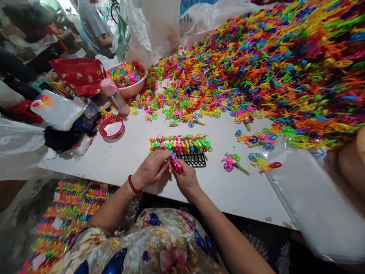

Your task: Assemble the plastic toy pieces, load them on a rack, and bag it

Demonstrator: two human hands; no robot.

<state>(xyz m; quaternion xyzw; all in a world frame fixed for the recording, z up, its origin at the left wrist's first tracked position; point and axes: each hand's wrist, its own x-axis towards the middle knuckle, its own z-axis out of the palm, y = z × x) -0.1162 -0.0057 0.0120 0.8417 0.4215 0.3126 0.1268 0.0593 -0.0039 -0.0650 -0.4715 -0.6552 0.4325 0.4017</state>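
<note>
My left hand (152, 167) and my right hand (186, 179) meet over the near part of the white table. Between their fingers is a small pink and red plastic toy (174, 164), partly covered by the fingertips. Both hands are closed on it. Just beyond them, a row of colourful plastic toys (182, 144) stands side by side in a black plastic rack (196, 160). The rack's right end shows bare slots, while my hands hide its left front. To the right lies a loose toy bicycle (229, 163) with a thin tube beside it.
A huge pile of colourful plastic toys (242, 68) covers the back and right. Clear plastic bags (313, 201) lie at the right edge. At left are a pink bowl (134, 89), a pink-lidded bottle (115, 97) and a red basket (123, 133). Packed toys (68, 213) lie below; a person (97, 30) is behind.
</note>
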